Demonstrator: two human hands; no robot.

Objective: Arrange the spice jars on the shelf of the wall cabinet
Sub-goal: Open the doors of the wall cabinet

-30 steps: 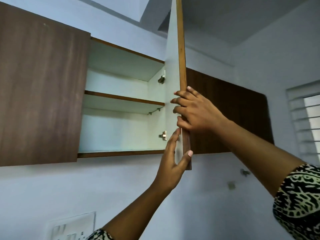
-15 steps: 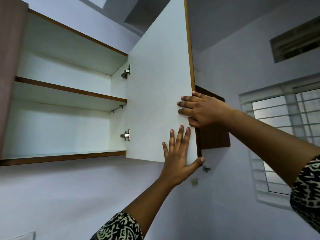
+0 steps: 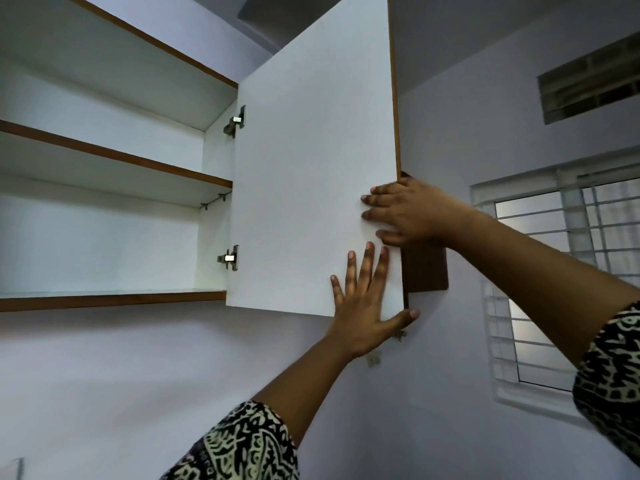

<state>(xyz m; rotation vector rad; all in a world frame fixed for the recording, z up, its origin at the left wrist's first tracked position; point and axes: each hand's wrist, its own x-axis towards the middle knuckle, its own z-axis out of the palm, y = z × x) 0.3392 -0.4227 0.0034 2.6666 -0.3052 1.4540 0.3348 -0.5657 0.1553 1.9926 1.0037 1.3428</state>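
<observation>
Cabinet at left, high on the wall, white inside with brown front edges. Shelf crosses it midway, a base board below, small pins under the shelf's right end. Two metal hinges on the right side panel, one above the shelf and one below.

Door hangs from those hinges, swung wide, white inner face toward the camera, brown strip down its right edge.

Left hand is flat on the door's inner face near the lower right corner. Fingers are straight, slightly spread and point up. Its thumb reaches right, under the bottom corner. It presses the door and holds nothing. A patterned sleeve shows low centre.

Right hand is just above the left, at the door's right edge. Its fingers bend over the edge, tips on the white face; it grips the edge. Thumb cannot be made out. The two hands are very close; cannot tell if they touch.

Shelf lies well left of both hands, touching no finger, with the full door width between.

Behind the right hand, a brown panel of the next unit. Far right: a barred window, a vent above it, and the other sleeve at the frame edge.
</observation>
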